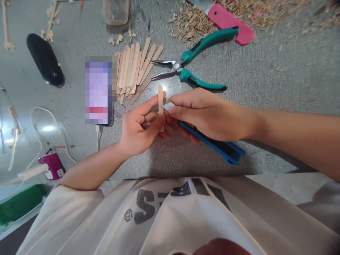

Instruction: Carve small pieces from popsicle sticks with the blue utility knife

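My left hand (143,127) holds a wooden craft stick (160,97) nearly upright between its fingers and thumb. My right hand (207,113) is closed around a blue utility knife (220,147). Its pale blade (168,106) shows at my right thumb and forefinger, close against the stick's side. The blue handle slants out below my right palm; its middle is hidden by the hand. Just beyond my left hand lies a pile of craft sticks (129,69). Green-handled long-nose pliers (176,66) rest spread, with their tips by the pile.
Left of the pile lies a phone (97,92) with a cable plugged in. Further left are a black case (45,59) and a purple adapter (53,166). Wood shavings (193,26), a pink-handled knife (230,23) and a clear container (117,12) lie along the far side.
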`<action>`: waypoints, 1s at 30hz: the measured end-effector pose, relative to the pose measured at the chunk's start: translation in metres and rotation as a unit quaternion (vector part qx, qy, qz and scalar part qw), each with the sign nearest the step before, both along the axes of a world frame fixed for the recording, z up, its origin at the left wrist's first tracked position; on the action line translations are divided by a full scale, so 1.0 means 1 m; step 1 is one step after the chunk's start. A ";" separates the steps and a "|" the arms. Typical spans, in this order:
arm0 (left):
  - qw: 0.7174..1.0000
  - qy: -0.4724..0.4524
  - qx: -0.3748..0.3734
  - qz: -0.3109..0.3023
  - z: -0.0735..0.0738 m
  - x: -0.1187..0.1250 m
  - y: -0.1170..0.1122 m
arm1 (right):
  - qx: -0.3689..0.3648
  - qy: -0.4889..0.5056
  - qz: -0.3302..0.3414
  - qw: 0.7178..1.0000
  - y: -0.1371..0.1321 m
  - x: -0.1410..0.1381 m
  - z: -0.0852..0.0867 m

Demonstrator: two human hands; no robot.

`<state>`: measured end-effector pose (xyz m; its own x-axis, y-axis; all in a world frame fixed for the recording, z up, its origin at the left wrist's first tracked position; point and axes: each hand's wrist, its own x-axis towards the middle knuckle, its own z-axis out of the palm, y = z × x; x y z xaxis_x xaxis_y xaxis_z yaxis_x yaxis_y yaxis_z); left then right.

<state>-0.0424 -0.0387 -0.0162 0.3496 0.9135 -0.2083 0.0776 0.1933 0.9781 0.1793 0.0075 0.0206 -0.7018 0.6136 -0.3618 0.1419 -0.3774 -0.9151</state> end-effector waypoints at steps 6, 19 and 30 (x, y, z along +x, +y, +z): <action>1.000 0.016 0.005 0.021 0.000 0.001 0.000 | -0.024 0.005 -0.015 1.000 0.000 -0.002 0.001; 0.997 0.057 0.042 0.036 0.000 0.006 -0.006 | 0.049 -0.033 0.000 0.998 -0.005 0.001 -0.005; 0.998 0.012 0.058 -0.010 -0.005 0.000 -0.001 | 0.033 -0.034 0.039 0.998 0.001 0.003 -0.002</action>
<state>-0.0422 -0.0400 -0.0212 0.3643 0.9246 -0.1112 0.1047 0.0780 0.9914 0.1819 0.0081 0.0186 -0.7231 0.5830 -0.3704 0.2308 -0.3015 -0.9251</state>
